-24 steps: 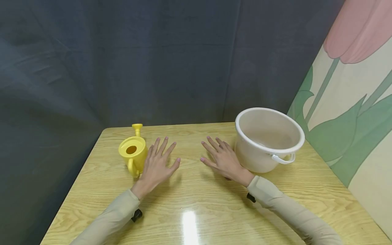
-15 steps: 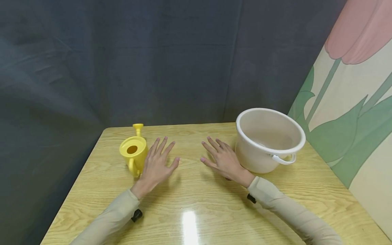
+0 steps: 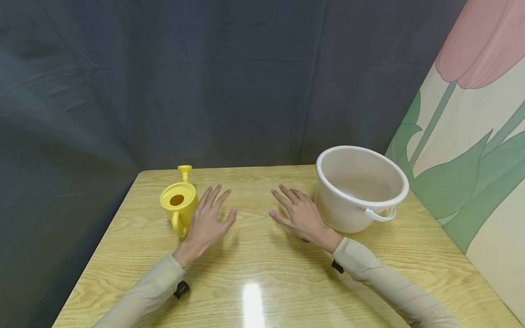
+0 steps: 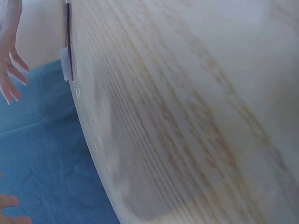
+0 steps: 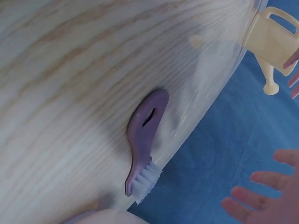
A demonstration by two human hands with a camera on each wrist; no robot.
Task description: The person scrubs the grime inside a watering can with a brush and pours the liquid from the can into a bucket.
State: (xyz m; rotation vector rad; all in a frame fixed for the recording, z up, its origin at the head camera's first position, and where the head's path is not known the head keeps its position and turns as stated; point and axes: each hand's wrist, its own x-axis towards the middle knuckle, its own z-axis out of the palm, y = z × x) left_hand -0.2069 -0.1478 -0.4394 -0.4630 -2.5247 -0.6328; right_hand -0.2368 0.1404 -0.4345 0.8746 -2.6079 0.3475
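My left hand (image 3: 207, 225) hovers just right of a yellow watering can (image 3: 180, 202), fingers spread and holding nothing. My right hand (image 3: 302, 218) is held over the table beside the white bucket (image 3: 342, 212), its fingers also spread. Under the right hand lies a scrubbing brush (image 5: 145, 126) with a purple handle and white bristles; the head view hides nearly all of it. The left wrist view shows the brush (image 4: 67, 51) edge-on. Whether the left hand touches the can, or the right hand the bucket, I cannot tell.
The wood-grain table (image 3: 246, 255) ends at a dark curtain (image 3: 229, 91) along the back and left. On the right stands a wall (image 3: 492, 191) painted with tulips. The bucket's white handle (image 3: 381, 215) hangs toward the front.
My left hand has drawn slightly left and its thumb has moved nearer the fingers. The right hand is almost still. Watering can and bucket stay in place.
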